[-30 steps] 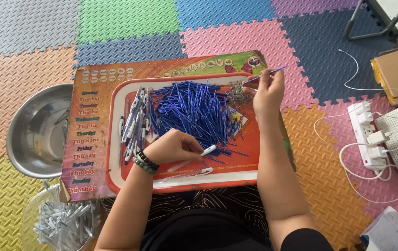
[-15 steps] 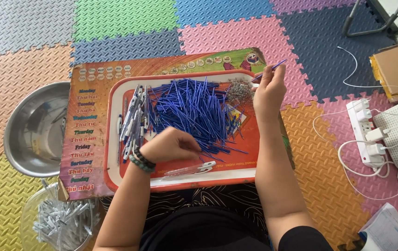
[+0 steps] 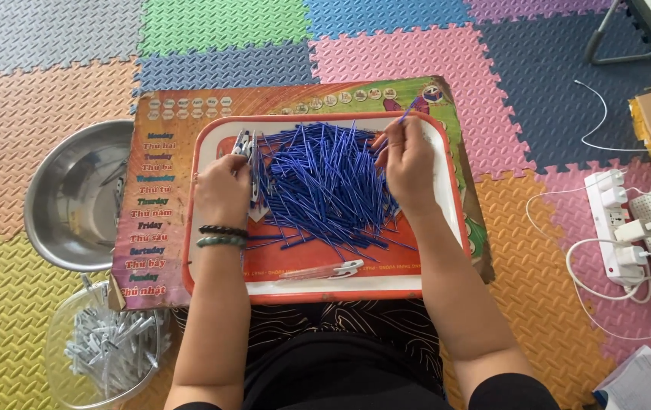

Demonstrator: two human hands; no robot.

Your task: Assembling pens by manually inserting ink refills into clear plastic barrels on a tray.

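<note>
A red-rimmed tray (image 3: 447, 228) lies on a printed board (image 3: 166, 152) in front of me. A big heap of thin blue pen refills (image 3: 325, 186) fills its middle. My left hand (image 3: 223, 190) rests over a row of clear pen barrels (image 3: 248, 146) at the tray's left side and seems to grip one. My right hand (image 3: 405, 163) hovers over the heap's right edge and pinches a single blue refill (image 3: 409, 108) that points up and away. One assembled clear pen (image 3: 325, 269) lies near the tray's front rim.
A steel bowl (image 3: 67, 197) sits left of the board, with a clear bowl of white pen parts (image 3: 109, 345) in front of it. A power strip with plugs and white cables (image 3: 622, 228) lies at the right. Coloured foam mats cover the floor.
My left hand moved from the tray's front up to the pen barrels at the left. My right hand came down and left from the tray's far corner, refill still pinched. An assembled pen now lies at the front.
</note>
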